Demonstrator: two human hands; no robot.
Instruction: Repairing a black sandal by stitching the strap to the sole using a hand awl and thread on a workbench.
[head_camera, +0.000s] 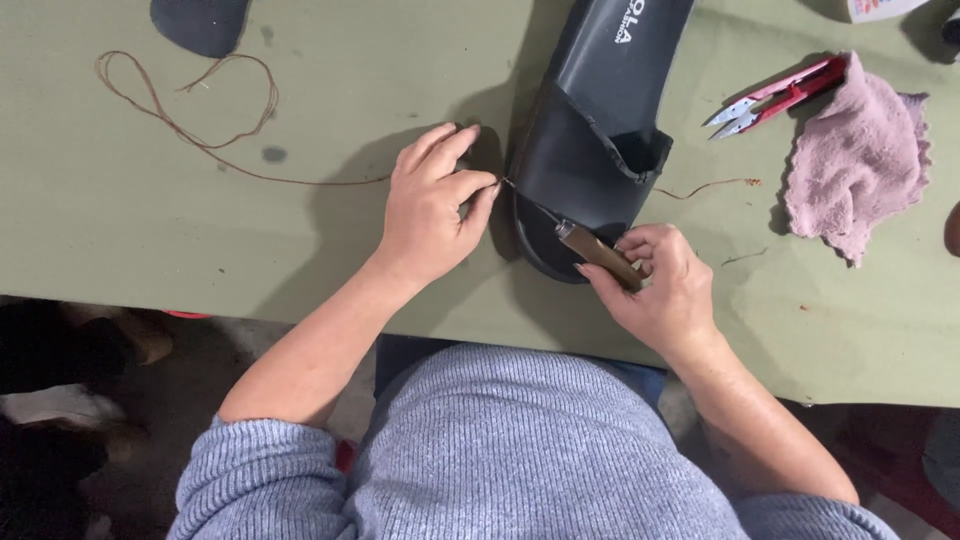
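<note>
Centre: right hand (662, 285) fingers grip awl (597, 254) at black sandal (590, 140); left hand (432, 205) pinches thread (190, 125); snips (775, 97), pink cloth (855, 160) upper right.

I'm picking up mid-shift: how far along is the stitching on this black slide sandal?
Done: brown thread already runs across the table to the sandal's left edge, and a thread end shows on its right side. In hand: the right hand drives a wooden-handled awl into the sole edge by the strap, while the left hand pinches the thread there. Left: cannot tell how many stitches remain; red snips lie untouched.
</note>
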